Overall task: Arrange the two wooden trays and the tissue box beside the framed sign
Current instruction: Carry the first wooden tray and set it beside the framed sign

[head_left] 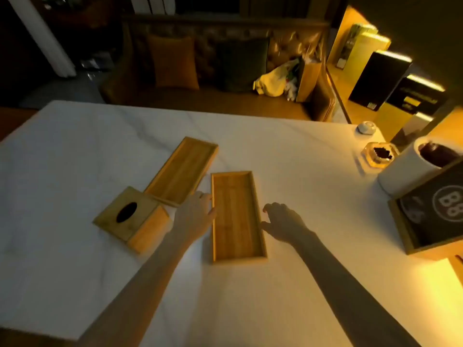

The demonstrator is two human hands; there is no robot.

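Two shallow wooden trays lie on the white table (75, 151). The near tray (235, 216) runs away from me at the middle. The far tray (183, 169) lies at an angle to its upper left. A wooden tissue box (132, 219) with a dark oval slot sits left of them. My left hand (195, 216) rests against the near tray's left rim, fingers spread. My right hand (283, 221) hovers just right of that tray, fingers curled apart, holding nothing. The framed sign (436, 211), dark with a round logo, stands at the right edge.
A white paper roll (406, 171) stands behind the sign, with a glass ashtray (378, 154) and a small white dish (366, 126) further back. A leather sofa (288, 48) with cushions faces the table's far edge. Boxes (380, 78) stack along the right wall.
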